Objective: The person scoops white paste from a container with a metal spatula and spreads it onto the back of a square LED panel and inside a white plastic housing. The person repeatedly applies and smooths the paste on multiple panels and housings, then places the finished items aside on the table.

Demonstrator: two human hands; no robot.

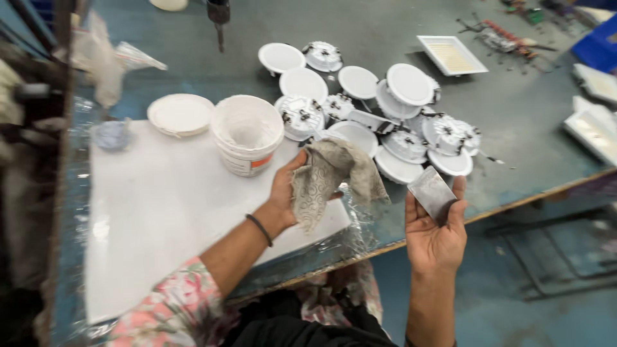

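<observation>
Two things are held above the table: a grey rag gripped by the left hand, a metal scraper blade clasped by the right hand

A crumpled grey rag hangs beside a tilted flat metal blade.

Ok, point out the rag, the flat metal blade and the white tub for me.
rag (331, 177): head view, middle of the crumpled cloth.
flat metal blade (432, 191): head view, centre of the flat face.
white tub (247, 132): head view, inner wall.
</observation>
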